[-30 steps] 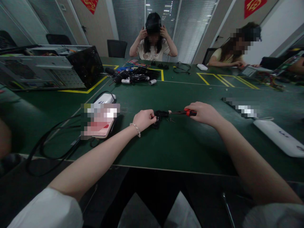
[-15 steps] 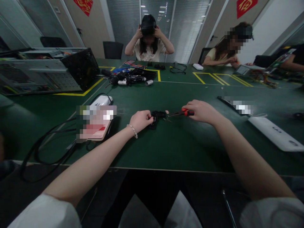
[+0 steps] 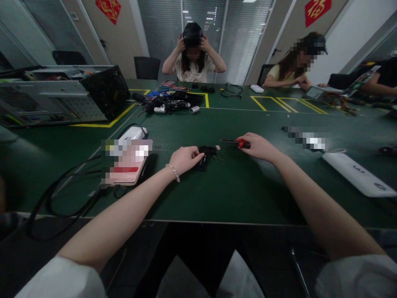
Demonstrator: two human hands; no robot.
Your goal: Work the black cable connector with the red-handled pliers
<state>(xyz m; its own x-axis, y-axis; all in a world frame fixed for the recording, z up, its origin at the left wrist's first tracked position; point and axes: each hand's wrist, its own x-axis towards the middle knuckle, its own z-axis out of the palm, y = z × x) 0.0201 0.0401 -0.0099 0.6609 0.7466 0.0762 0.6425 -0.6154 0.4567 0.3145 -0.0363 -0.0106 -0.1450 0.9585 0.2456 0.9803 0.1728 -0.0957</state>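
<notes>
My left hand, a bracelet at its wrist, is closed with thumb and forefinger pinching a small black part on the green table. Whether this part is joined to the dark piece just behind it I cannot tell. Red-and-black pliers are gripped in my right hand, their narrow jaws pointing left above the table. A small pinkish scrap and a few thin metal bits lie beside the black part, below and left of the jaws. The far fingers of both hands are partly hidden.
At left stand an opened computer case, a phone and a white power bank with black cables. Another white power bank lies right. Behind are a cable pile and a person with raised hands.
My right hand has drawn the pliers slightly up and to the right, away from the metal bits. My left hand stays on the black part, its fingers shifted a little.
</notes>
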